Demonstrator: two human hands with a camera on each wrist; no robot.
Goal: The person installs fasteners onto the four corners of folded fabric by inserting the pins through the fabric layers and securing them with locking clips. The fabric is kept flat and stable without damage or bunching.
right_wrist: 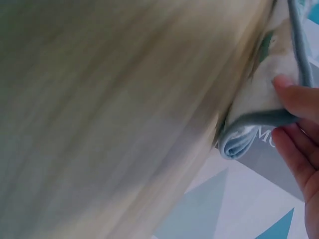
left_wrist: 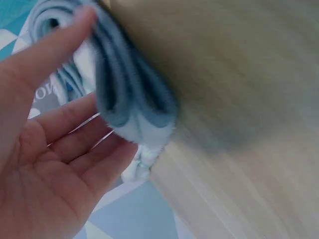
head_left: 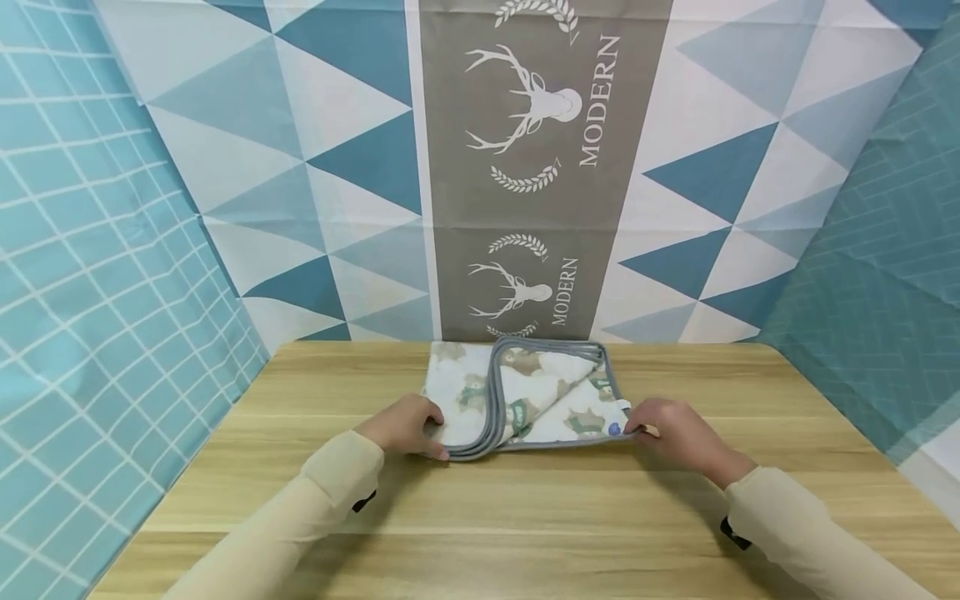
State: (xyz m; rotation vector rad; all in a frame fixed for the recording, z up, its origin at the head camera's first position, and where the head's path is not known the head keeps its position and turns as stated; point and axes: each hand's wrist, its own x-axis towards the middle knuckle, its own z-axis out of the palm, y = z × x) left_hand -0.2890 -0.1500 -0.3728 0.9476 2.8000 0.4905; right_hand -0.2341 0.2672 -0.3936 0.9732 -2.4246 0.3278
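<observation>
A folded blanket [head_left: 468,392], white with brown and green animal prints and grey-blue edging, lies near the table's back edge. Several layers stack on its left, and one flap is turned over diagonally across the middle. At the left end, my left hand [head_left: 408,427] holds the folds between thumb and fingers; in the left wrist view the hand [left_wrist: 60,164] has its fingers against the layered blanket edge [left_wrist: 134,94]. My right hand [head_left: 678,433] pinches the front right corner, beside a white tag and a blue spot. The right wrist view shows thumb and fingertips [right_wrist: 294,97] on the edging.
The wood-grain table [head_left: 480,533] stretches in front of the blanket. Behind it hangs a patterned cloth [head_left: 360,167] with triangles and deer heads, and a blue tile-print sheet [head_left: 90,275] runs along the left side. A teal sheet [head_left: 885,250] covers the right.
</observation>
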